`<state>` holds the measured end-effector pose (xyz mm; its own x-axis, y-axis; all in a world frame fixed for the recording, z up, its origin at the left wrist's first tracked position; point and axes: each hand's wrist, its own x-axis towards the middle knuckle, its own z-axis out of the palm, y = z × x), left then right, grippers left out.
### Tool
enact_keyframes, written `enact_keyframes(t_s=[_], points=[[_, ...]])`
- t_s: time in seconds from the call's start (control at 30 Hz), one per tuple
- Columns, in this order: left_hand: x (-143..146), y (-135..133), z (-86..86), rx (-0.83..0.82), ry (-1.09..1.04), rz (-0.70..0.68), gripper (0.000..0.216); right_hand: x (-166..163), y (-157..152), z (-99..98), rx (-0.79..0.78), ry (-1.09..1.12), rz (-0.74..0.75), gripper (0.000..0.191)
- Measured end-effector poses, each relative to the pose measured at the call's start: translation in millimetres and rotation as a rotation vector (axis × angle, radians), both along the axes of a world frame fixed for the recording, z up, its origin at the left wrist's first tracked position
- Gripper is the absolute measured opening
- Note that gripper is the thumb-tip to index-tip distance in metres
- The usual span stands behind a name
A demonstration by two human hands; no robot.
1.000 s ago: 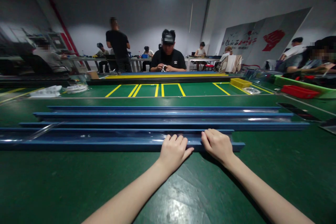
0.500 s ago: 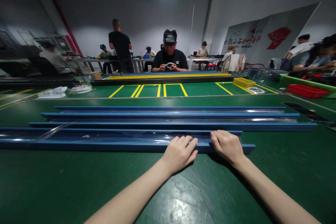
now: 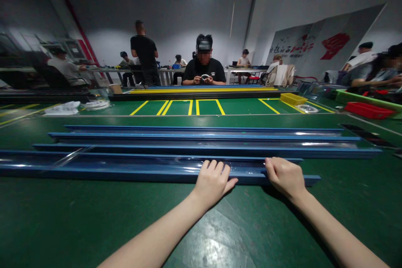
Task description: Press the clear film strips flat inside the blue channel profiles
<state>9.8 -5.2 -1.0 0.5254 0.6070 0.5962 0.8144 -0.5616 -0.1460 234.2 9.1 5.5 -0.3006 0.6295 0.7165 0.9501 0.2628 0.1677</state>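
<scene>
A long blue plastic channel (image 3: 141, 176) lies across the green table in front of me, with clear, shiny film (image 3: 176, 165) inside its trough. My right hand (image 3: 285, 176) is closed near the channel's right end, fingers curled into the trough; what lies under the fingers is hidden. To its left, my left hand (image 3: 213, 181) rests over the front rim, its fingers laid side by side on the film and its thumb pointing right along the front edge. Just behind lie more blue channels (image 3: 201, 149), parallel to this one.
Yellow tape lines (image 3: 166, 108) mark the table (image 3: 78, 217) beyond. A yellow tray (image 3: 292, 99), a red tray (image 3: 368, 110) and a dark flat object (image 3: 366, 134) lie at right. Across the table sits a co-worker (image 3: 204, 67) holding a ring-shaped thing. Other people are farther back.
The front channel has slid to the right together with my right hand. My left hand stays in nearly the same place, so the gap between the hands is wider.
</scene>
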Motion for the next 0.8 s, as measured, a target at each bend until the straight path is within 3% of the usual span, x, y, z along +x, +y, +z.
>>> enact_keyframes(t_s=[0.8], points=[[-2.7,8.5,-4.8,0.109,-0.040,-0.083,0.036,1.8,0.9,-0.9,0.012,0.002,0.045,0.042]])
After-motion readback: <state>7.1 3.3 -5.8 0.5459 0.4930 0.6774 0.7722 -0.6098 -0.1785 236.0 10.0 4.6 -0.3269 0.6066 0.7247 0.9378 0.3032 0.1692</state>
